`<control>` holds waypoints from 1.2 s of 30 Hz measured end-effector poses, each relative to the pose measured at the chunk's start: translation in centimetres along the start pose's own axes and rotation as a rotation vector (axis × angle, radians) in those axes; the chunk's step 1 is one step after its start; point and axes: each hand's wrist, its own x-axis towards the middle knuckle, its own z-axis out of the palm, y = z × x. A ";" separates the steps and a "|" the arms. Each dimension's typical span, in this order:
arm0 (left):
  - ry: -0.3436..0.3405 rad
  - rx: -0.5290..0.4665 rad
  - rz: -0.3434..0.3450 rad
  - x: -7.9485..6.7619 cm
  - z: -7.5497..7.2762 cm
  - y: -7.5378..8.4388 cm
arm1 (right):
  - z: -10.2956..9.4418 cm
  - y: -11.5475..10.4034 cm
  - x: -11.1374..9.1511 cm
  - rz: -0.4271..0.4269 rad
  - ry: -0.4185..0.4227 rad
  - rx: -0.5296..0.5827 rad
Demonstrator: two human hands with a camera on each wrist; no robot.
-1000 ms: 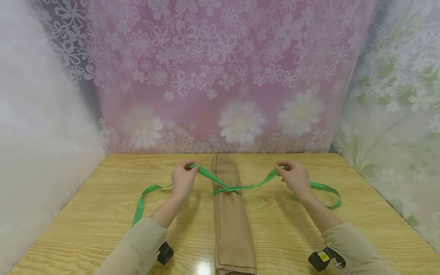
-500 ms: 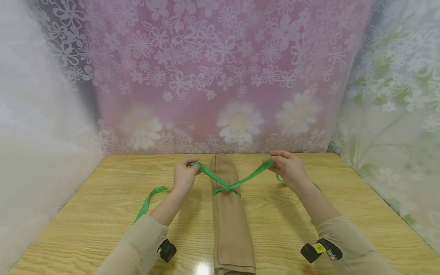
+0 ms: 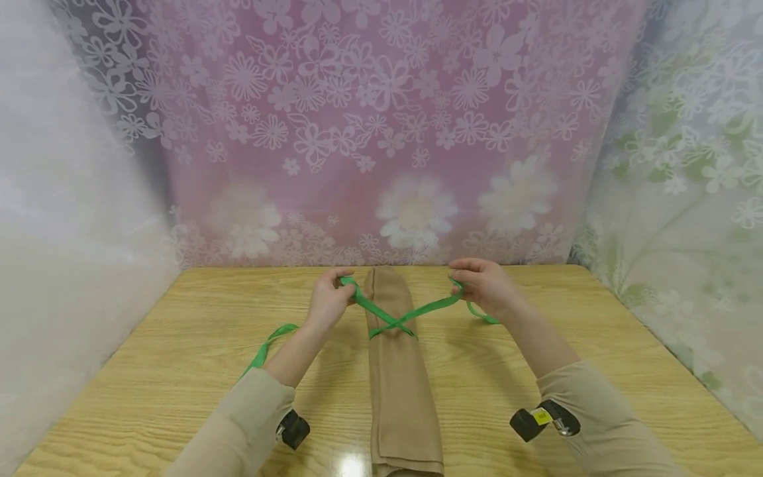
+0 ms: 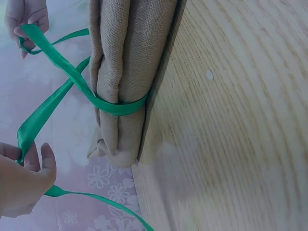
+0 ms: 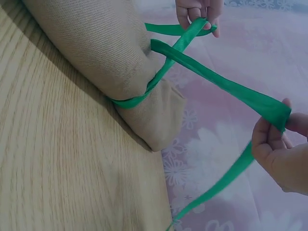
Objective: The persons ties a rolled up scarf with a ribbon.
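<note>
Both hands, green ribbon between

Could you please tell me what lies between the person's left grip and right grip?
In the head view, strands of the green ribbon run from the left grip and the right grip, crossing over the brown cloth bundle between them.
</note>
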 end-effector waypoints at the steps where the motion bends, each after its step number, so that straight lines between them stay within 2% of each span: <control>1: -0.010 0.011 0.004 0.0 0.0 0.0 | 0.1 0.0 0.0 0.004 -0.003 -0.013; 5: -0.036 0.047 0.003 0.0 0.1 0.0 | 0.4 0.2 0.2 -0.005 -0.017 -0.085; 9: -0.068 0.053 -0.004 0.0 0.2 0.2 | 0.6 0.4 0.4 -0.029 -0.014 -0.226; 13: -0.121 0.082 0.036 -0.1 0.2 0.2 | 0.9 0.5 0.8 -0.044 -0.015 -0.361; 16: -0.150 0.157 0.092 -0.5 0.2 1.0 | 1.4 0.5 1.1 -0.054 -0.026 -0.470; 20: -0.147 0.234 0.129 -0.3 0.4 1.3 | 2.1 0.4 1.4 -0.088 -0.032 -0.622; 23: -0.149 0.263 0.133 0.5 0.5 0.7 | 2.5 0.5 1.5 -0.130 -0.033 -0.692; 29: -0.189 0.297 0.145 0.7 0.8 1.1 | 3.0 0.6 1.8 -0.174 -0.058 -0.725; 36: -0.199 0.297 0.150 0.7 1.2 1.6 | 3.6 0.9 2.0 -0.173 -0.120 -0.699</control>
